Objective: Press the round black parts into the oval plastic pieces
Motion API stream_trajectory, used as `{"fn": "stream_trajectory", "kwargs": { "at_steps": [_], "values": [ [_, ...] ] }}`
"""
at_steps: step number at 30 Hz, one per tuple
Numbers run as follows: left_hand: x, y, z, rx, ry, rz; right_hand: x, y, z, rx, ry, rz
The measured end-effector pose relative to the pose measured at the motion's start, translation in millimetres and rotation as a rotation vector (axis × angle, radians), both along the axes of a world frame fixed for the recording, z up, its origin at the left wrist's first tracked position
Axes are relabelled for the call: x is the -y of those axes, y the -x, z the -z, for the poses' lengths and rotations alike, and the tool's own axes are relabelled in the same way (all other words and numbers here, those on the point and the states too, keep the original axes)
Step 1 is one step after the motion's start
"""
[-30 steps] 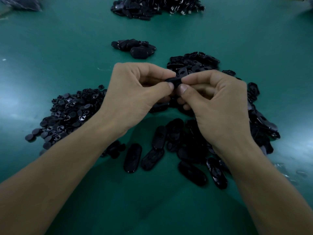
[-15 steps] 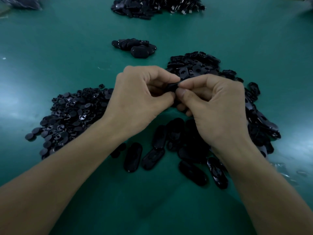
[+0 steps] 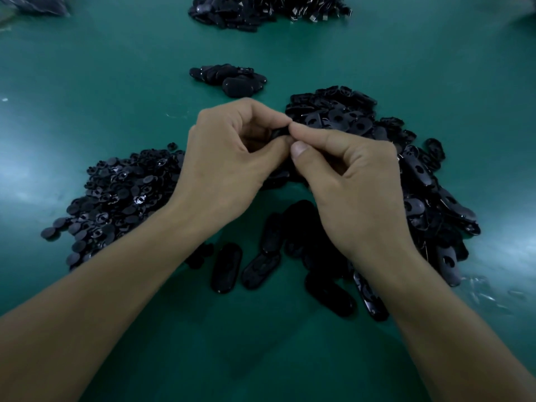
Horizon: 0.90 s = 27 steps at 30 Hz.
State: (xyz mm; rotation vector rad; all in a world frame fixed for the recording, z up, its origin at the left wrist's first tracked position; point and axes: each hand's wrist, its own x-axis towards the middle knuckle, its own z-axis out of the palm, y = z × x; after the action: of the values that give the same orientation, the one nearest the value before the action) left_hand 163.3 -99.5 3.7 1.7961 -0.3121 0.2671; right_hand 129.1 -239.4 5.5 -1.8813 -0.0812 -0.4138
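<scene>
**Desk:** What lies closest to the camera?

**Photographer:** Two bare forearms [image 3: 101, 314] reach in over a green table [image 3: 261, 364]. Under the wrists, a few loose oval plastic pieces [image 3: 226, 268] lie flat on the surface. They are glossy black, and some touch one another.

**Desk:** And the hands?

**Photographer:** They meet above the middle of the table. The left hand [image 3: 229, 166] has its fingers curled, with thumb and forefinger pinching a small black piece [image 3: 278, 132]. The right hand [image 3: 359, 184] pinches the same piece from the other side, its thumb tip touching the left thumb. The piece is held clear of the table and is mostly hidden by the fingertips. Whether it is a round part, an oval one or both together cannot be told.

**Desk:** Where is the stock?

**Photographer:** A pile of round black parts [image 3: 121, 198] spreads out on the left, just beside the left wrist. A bigger pile of oval pieces [image 3: 412, 175], many showing a keyhole-shaped opening, runs behind and to the right of the right hand. Some clear plastic scraps [image 3: 487, 294] lie by its near right edge.

**Desk:** Further back?

**Photographer:** A small heap of black pieces [image 3: 229, 81] sits beyond the hands, apart from both piles. A large dark heap [image 3: 261, 10] lies at the far edge of the view. A dark bag-like shape [image 3: 37, 5] shows in the far left corner, too blurred to identify.
</scene>
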Motion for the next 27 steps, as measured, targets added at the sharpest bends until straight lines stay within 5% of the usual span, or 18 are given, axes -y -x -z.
{"fn": "stream_trajectory", "kwargs": {
  "at_steps": [7,16,27],
  "values": [
    [1.5,1.6,-4.8,-0.110,0.046,0.159,10.5,-3.4,-0.2,0.024,0.054,0.028],
    [-3.4,-0.9,-7.9,-0.192,0.135,0.193,22.1,-5.6,-4.4,-0.096,-0.124,-0.101],
    [-4.8,-1.6,-6.7,-0.241,0.168,0.195,24.5,-2.7,-8.1,-0.090,0.006,-0.064]
  ]
}}
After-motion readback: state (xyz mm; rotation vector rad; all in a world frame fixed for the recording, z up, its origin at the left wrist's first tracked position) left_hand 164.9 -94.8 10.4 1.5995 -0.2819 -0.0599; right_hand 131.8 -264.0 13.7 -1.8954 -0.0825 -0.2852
